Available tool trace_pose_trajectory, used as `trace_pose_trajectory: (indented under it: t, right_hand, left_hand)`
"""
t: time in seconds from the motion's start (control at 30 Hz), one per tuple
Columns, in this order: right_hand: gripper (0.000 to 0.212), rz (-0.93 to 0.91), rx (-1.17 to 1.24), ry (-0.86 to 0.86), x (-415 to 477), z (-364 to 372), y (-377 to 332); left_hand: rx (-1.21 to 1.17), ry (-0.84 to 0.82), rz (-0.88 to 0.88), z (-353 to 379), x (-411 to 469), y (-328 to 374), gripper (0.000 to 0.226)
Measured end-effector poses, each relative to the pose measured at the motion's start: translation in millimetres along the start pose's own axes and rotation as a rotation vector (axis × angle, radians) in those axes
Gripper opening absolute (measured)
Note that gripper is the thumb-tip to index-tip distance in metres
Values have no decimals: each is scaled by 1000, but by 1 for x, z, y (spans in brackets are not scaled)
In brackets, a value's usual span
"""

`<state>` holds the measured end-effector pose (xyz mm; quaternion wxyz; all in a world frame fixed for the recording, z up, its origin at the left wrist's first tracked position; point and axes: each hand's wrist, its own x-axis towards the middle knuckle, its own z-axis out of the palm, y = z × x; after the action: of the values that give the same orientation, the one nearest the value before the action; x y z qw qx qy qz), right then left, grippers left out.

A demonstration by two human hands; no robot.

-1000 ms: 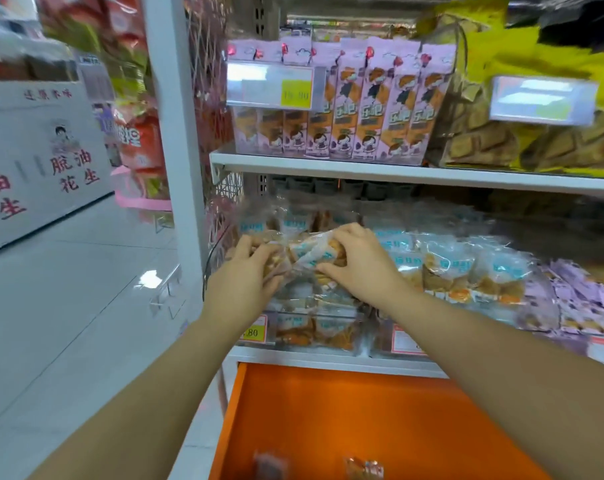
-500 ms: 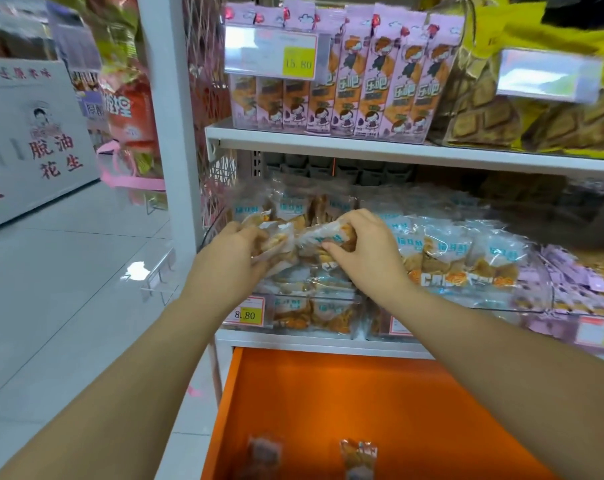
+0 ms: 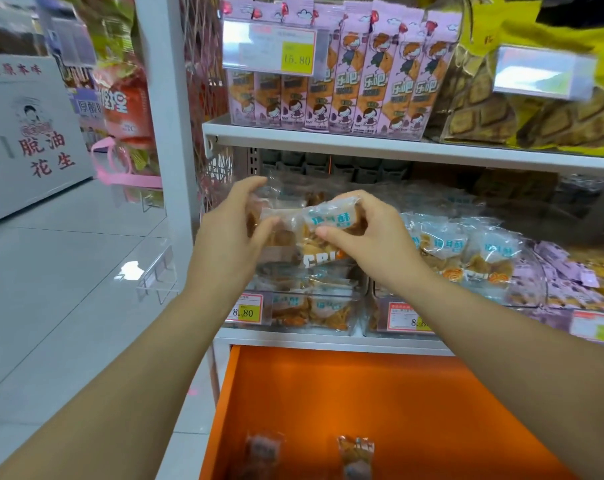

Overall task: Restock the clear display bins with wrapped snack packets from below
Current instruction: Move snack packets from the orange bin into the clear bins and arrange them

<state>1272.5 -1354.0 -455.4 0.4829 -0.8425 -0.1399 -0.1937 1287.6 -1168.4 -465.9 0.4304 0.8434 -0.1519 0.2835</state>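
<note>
My left hand (image 3: pixel 229 237) and my right hand (image 3: pixel 369 237) are over the leftmost clear display bin (image 3: pixel 293 306) on the middle shelf. The right hand pinches a clear-wrapped snack packet (image 3: pixel 331 218) with blue lettering. The left hand curls round another clear packet (image 3: pixel 276 230) with brown snacks inside, right beside it. The bin below them holds several such packets. Two loose packets (image 3: pixel 357 452) lie at the near end of the orange drawer (image 3: pixel 362 393) below the shelf.
A second clear bin (image 3: pixel 466 258) of the same packets stands to the right, then bins of purple-wrapped snacks (image 3: pixel 567 271). Pink biscuit packs (image 3: pixel 362 74) and yellow bags (image 3: pixel 535 109) fill the shelf above. A white upright (image 3: pixel 169 133) and tiled aisle floor lie to the left.
Both hands have stayed over the left bin with packets; the left hand's fingers have spread wider and the packets have shifted between the hands. The view has tilted slightly down.
</note>
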Motion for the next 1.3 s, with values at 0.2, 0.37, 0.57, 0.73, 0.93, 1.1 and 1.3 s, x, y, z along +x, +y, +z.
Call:
trace_pose_trajectory:
  t: [0.2, 0.37, 0.57, 0.73, 0.93, 1.1, 1.3]
  right_hand:
    - [32, 16, -64, -237, -4, -15, -11]
    - [21, 22, -29, -319, -16, -24, -11]
    - [19, 145, 119, -45, -27, -34, 2]
    - [21, 128, -13, 35, -42, -41, 5]
    - [33, 85, -185, -23, -61, -71, 6]
    - [55, 175, -90, 73, -73, -105, 18]
    - [27, 323, 75, 273, -81, -138, 34]
  left_hand:
    - [-330, -266, -57, 9, 2, 3, 46]
    - [-651, -239, -254, 17, -1, 10, 38]
    - [-1133, -357, -411, 35, -13, 26, 51]
    - [-670, -437, -198, 53, -33, 45, 101]
    - [-617, -632, -149, 71, -38, 72, 106]
    - [-643, -636, -68, 98, -41, 106, 106]
    - [-648, -492, -7, 127, -51, 138, 66]
